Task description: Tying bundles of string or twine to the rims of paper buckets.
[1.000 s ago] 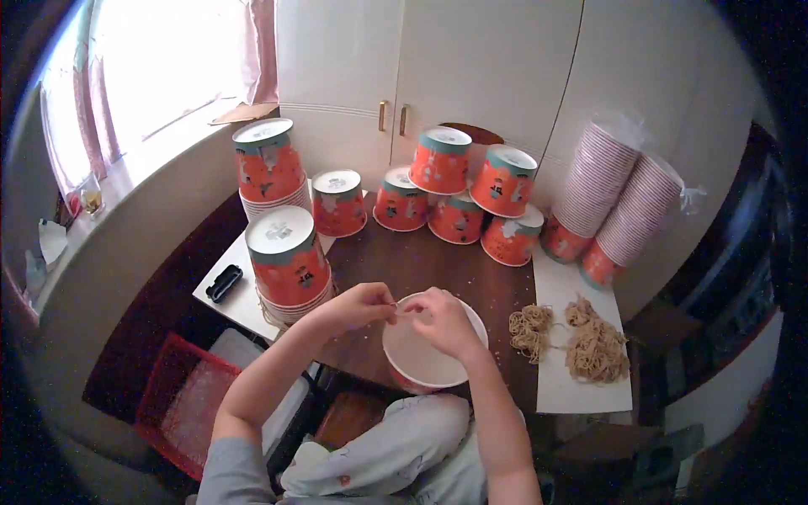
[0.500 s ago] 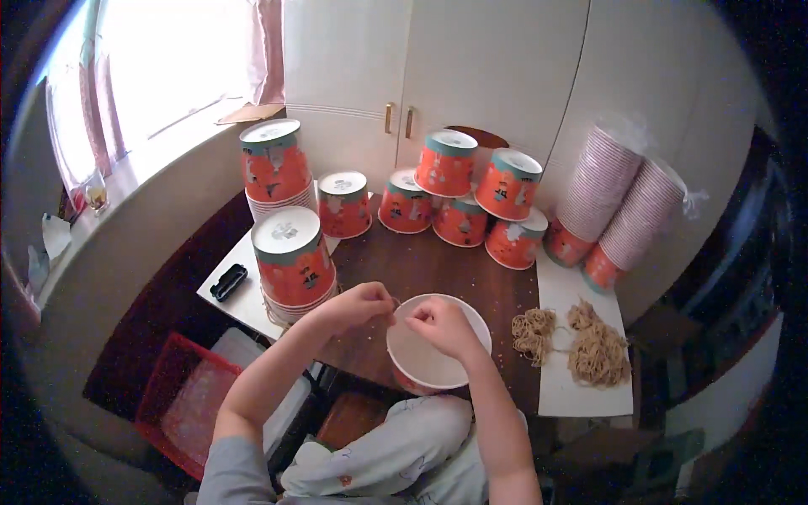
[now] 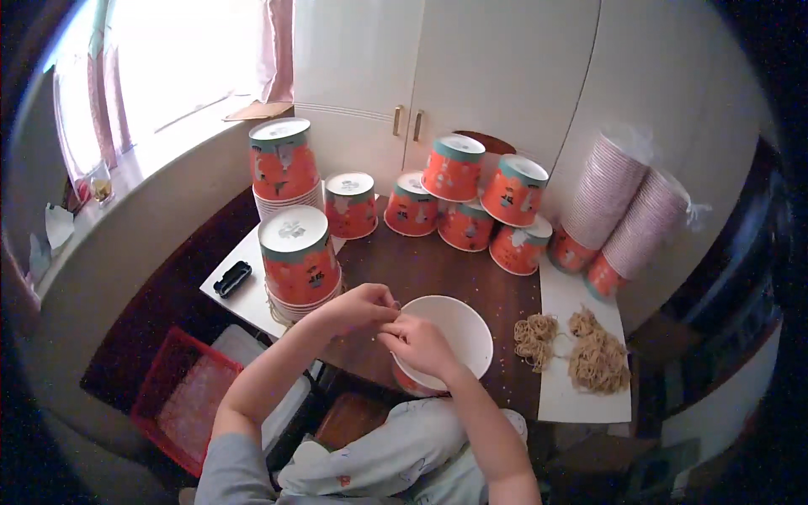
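An orange paper bucket (image 3: 461, 330) with a white inside stands upright at the table's front edge, its mouth facing up. At its left rim my left hand (image 3: 367, 306) is closed, thumb and fingertips pinched. My right hand (image 3: 421, 343) reaches over the mouth, also closed, its fingertips meeting those of the left. Whatever lies between the fingers is too small or hidden to make out. Tan twine (image 3: 598, 362) lies in loose heaps to the right, with a smaller bunch (image 3: 536, 340) beside it.
Upside-down orange buckets stand at left in a near stack (image 3: 300, 268) and a far stack (image 3: 284, 164). Several more (image 3: 465, 225) line the back. Tall nested stacks (image 3: 608, 187) in plastic lean at right. A black object (image 3: 233, 279) lies left; a red crate (image 3: 181, 396) sits below.
My right hand has moved left, from over the bucket's mouth to the left rim, and its fingertips now meet my left hand's. The view has shifted slightly.
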A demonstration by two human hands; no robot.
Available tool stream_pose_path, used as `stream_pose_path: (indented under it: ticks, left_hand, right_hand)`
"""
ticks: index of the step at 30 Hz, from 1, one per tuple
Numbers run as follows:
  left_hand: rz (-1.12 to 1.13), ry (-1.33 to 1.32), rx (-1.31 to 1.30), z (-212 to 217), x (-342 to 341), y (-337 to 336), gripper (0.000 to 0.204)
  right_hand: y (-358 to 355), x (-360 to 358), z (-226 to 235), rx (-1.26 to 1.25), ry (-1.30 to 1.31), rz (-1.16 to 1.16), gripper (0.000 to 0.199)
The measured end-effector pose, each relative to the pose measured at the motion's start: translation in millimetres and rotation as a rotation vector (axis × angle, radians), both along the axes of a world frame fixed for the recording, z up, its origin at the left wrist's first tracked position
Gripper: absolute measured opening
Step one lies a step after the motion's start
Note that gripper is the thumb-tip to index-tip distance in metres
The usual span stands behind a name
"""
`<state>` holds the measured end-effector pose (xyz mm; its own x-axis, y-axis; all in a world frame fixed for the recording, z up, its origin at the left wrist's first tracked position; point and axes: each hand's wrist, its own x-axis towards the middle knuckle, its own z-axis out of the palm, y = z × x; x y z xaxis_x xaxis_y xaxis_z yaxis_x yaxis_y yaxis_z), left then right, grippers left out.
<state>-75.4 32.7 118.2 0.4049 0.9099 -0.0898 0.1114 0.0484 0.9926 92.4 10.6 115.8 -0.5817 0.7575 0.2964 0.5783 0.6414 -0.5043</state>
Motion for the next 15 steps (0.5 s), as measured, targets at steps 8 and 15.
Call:
stream_pose_path:
  ticks: [8,15]
  left_hand:
    - [-0.038,0.094,0.122,-7,-6,1,0.018]
    - [0.002,0.284,0.313,-3,2,-1,0.019]
  right_hand:
    - [11,12,16,-0.028,0.278,-0.036,0.023]
    - [24,9,-3,-0.007,0.266,0.062,0.047]
